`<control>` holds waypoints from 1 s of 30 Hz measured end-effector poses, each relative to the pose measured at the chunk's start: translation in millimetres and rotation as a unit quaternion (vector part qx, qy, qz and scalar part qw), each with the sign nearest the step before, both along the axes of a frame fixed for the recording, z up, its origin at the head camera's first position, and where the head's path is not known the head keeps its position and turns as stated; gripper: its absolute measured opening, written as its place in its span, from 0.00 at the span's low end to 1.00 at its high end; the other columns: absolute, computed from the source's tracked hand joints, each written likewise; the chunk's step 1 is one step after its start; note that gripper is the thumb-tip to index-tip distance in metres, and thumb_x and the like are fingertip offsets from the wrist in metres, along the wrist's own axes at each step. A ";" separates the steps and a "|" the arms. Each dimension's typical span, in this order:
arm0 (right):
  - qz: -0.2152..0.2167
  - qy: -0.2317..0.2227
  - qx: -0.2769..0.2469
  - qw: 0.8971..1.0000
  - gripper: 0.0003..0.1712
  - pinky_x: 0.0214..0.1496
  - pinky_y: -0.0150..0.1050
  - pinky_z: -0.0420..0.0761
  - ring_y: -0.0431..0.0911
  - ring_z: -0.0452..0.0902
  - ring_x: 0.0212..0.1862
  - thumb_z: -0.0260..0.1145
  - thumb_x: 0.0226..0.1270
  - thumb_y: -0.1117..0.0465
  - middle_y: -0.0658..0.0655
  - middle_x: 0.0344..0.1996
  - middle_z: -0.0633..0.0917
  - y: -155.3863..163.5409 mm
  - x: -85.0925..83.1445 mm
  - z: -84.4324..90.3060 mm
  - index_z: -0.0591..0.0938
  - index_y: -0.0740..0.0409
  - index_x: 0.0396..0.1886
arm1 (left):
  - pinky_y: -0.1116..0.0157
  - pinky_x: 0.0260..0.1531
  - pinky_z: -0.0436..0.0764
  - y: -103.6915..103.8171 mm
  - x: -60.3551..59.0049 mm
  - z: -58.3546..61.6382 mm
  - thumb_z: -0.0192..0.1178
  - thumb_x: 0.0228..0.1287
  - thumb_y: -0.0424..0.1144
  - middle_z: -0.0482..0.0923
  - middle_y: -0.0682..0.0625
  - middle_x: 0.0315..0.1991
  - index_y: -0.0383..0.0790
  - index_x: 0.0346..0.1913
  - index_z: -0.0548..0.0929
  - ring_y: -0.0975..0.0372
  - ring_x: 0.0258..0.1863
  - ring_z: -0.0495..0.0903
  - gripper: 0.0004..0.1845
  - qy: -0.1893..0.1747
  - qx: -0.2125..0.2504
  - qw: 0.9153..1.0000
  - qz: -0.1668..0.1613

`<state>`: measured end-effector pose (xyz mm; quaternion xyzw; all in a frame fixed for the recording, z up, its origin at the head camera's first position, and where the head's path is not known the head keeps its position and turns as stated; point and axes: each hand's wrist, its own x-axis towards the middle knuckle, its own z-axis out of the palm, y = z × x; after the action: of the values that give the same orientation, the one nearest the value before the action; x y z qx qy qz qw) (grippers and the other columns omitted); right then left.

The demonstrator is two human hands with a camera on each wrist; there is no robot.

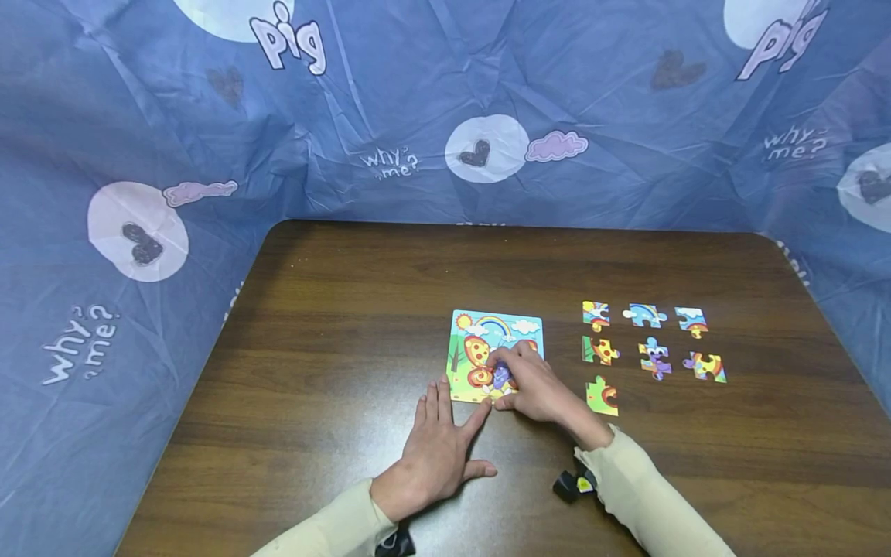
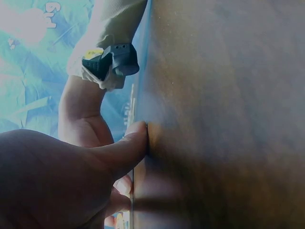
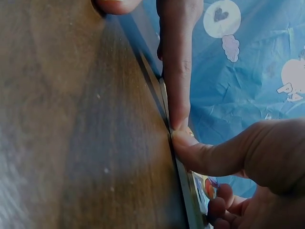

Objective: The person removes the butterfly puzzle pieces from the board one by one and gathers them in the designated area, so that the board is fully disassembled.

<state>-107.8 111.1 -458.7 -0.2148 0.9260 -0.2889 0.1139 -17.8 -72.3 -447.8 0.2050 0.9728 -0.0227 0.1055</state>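
Note:
A colourful puzzle board (image 1: 496,329) lies on the brown table (image 1: 348,309). My right hand (image 1: 518,383) rests on its near half, fingers curled over a puzzle piece (image 1: 501,377) with purple on it, and the thumb (image 3: 205,152) is against the board's front edge (image 3: 183,183). My left hand (image 1: 445,441) lies flat on the table just in front, fingers straight. Its index finger (image 3: 176,71) touches the board's near edge beside the right thumb. The left thumb (image 2: 136,140) presses on the tabletop.
Several loose puzzle pieces (image 1: 654,357) are laid out in rows right of the board, the nearest (image 1: 602,396) beside my right wrist. Blue printed cloth (image 1: 445,116) walls in the table at the back and both sides. A black wrist camera (image 1: 574,485) sits on my right sleeve.

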 end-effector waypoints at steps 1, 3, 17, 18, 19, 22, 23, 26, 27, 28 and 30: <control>0.000 0.001 0.000 1.000 0.31 0.43 0.41 0.72 0.46 0.69 0.41 0.81 0.44 0.63 0.56 0.41 0.75 -0.4 0.6 0.2 0.78 0.51 0.49 | 0.46 0.71 0.69 0.2 0.1 -0.2 0.53 0.56 0.77 0.57 0.21 0.72 0.63 0.77 0.60 0.35 0.73 0.64 0.47 0.001 -0.002 1.000 0.000; -0.003 0.000 0.003 1.000 0.30 0.45 0.43 0.75 0.47 0.70 0.42 0.81 0.45 0.64 0.57 0.42 0.76 -1.4 1.7 0.7 0.78 0.51 0.49 | 0.46 0.71 0.69 0.5 0.3 -0.3 0.52 0.56 0.77 0.57 0.21 0.72 0.63 0.77 0.60 0.35 0.73 0.64 0.47 0.004 -0.006 1.000 -0.001; 0.012 0.016 0.017 1.000 0.30 0.43 0.43 0.79 0.45 0.74 0.40 0.81 0.47 0.64 0.55 0.41 0.78 -0.9 4.0 5.0 0.79 0.53 0.51 | 0.47 0.71 0.69 0.3 0.9 -0.3 0.52 0.56 0.77 0.58 0.22 0.72 0.63 0.77 0.60 0.36 0.72 0.65 0.47 0.010 -0.009 1.000 -0.002; 0.016 0.019 0.014 1.000 0.30 0.42 0.41 0.78 0.45 0.73 0.39 0.81 0.46 0.64 0.55 0.41 0.78 -0.5 3.7 5.2 0.79 0.53 0.51 | 0.47 0.71 0.69 0.2 0.9 -0.3 0.53 0.56 0.77 0.58 0.22 0.72 0.63 0.77 0.60 0.36 0.72 0.65 0.47 0.010 -0.009 1.000 -0.001; 0.020 0.021 0.011 1.000 0.29 0.40 0.40 0.77 0.44 0.72 0.38 0.81 0.46 0.64 0.55 0.40 0.78 -0.2 3.5 5.5 0.79 0.54 0.50 | 0.47 0.71 0.69 0.1 0.9 -0.4 0.53 0.56 0.77 0.58 0.22 0.72 0.64 0.77 0.60 0.36 0.72 0.65 0.47 0.010 -0.009 1.000 -0.001; 0.031 0.034 0.012 0.999 0.29 0.37 0.37 0.74 0.42 0.71 0.36 0.81 0.46 0.63 0.54 0.40 0.78 0.8 2.7 6.2 0.80 0.54 0.50 | 0.47 0.71 0.69 0.1 0.9 -0.4 0.53 0.56 0.77 0.59 0.22 0.72 0.63 0.77 0.60 0.36 0.72 0.65 0.47 0.011 -0.008 1.000 0.000; 0.034 0.038 0.013 0.999 0.29 0.37 0.36 0.74 0.42 0.71 0.35 0.82 0.46 0.63 0.54 0.40 0.79 1.2 2.5 6.6 0.80 0.55 0.50 | 0.47 0.71 0.69 0.0 0.9 -0.4 0.53 0.56 0.77 0.59 0.22 0.72 0.63 0.77 0.60 0.36 0.72 0.65 0.47 0.011 -0.007 1.000 0.000; 0.036 0.044 0.020 0.998 0.29 0.38 0.37 0.75 0.42 0.72 0.36 0.82 0.47 0.61 0.54 0.41 0.80 2.2 1.8 7.6 0.81 0.54 0.50 | 0.47 0.71 0.69 -0.1 0.9 -0.1 0.53 0.56 0.77 0.59 0.22 0.72 0.63 0.77 0.60 0.36 0.72 0.65 0.47 0.011 -0.006 1.000 0.000; 0.036 0.046 0.023 0.998 0.29 0.39 0.38 0.76 0.42 0.73 0.37 0.82 0.47 0.61 0.54 0.42 0.80 2.5 1.6 8.0 0.81 0.54 0.50 | 0.47 0.71 0.69 -0.1 0.8 0.0 0.53 0.56 0.77 0.59 0.22 0.72 0.63 0.77 0.60 0.36 0.72 0.65 0.47 0.010 -0.006 1.000 0.000; 0.035 0.047 0.025 0.998 0.28 0.40 0.39 0.76 0.42 0.73 0.37 0.82 0.48 0.60 0.54 0.43 0.81 2.9 1.2 8.4 0.81 0.54 0.50 | 0.47 0.71 0.69 -0.1 0.7 0.2 0.53 0.56 0.77 0.59 0.22 0.72 0.63 0.77 0.60 0.36 0.72 0.65 0.47 0.010 -0.006 1.000 0.000; 0.033 0.051 0.030 0.998 0.28 0.43 0.44 0.78 0.43 0.74 0.39 0.81 0.49 0.60 0.55 0.44 0.81 3.7 0.7 9.3 0.82 0.53 0.51 | 0.47 0.71 0.69 -0.2 0.5 0.1 0.53 0.56 0.77 0.58 0.22 0.72 0.63 0.77 0.60 0.36 0.72 0.65 0.47 0.009 -0.007 1.000 0.000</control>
<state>-107.1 114.8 -449.5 -0.2561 0.9312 -0.2460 0.0822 -17.3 -72.5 -447.7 0.2041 0.9735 -0.0315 0.0981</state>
